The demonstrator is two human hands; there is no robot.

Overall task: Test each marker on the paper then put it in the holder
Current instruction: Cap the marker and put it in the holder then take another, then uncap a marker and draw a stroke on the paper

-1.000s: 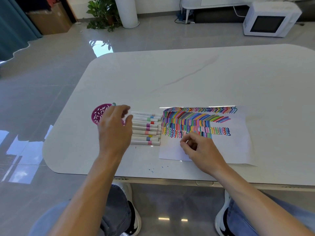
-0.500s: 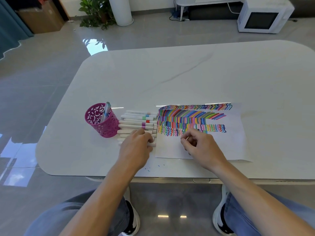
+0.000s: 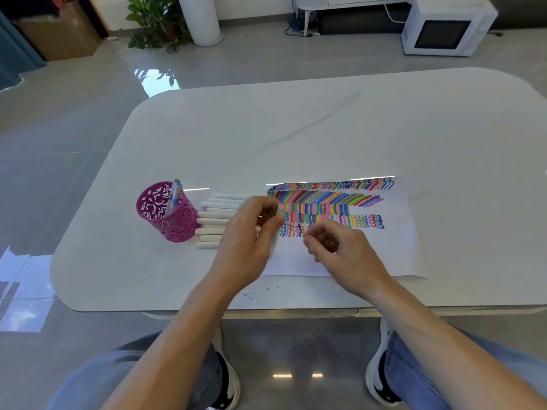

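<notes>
My left hand (image 3: 245, 241) pinches a white marker with a pink end (image 3: 281, 206) just above the left edge of the paper (image 3: 393, 247). The sheet is covered with rows of coloured test strokes. My right hand (image 3: 340, 255) hovers over the paper's lower part, close to the left hand. Its fingers are loosely curled and nothing shows in them. A row of several white markers (image 3: 216, 216) lies on the table between the paper and the magenta cut-out holder (image 3: 180, 220). One marker with a blue band (image 3: 174, 193) stands in the holder.
The white table (image 3: 325, 128) stretches far behind the paper. Small ink specks (image 3: 251, 295) dot its near edge. My knees and shoes are below the edge. On the floor beyond are a microwave (image 3: 444, 28), a plant (image 3: 159, 22) and a cardboard box (image 3: 59, 34).
My left hand left the holder, came down onto the near end of the marker row, then rose toward the paper holding a pink-ended marker. My right hand lifted slightly and stayed over the paper.
</notes>
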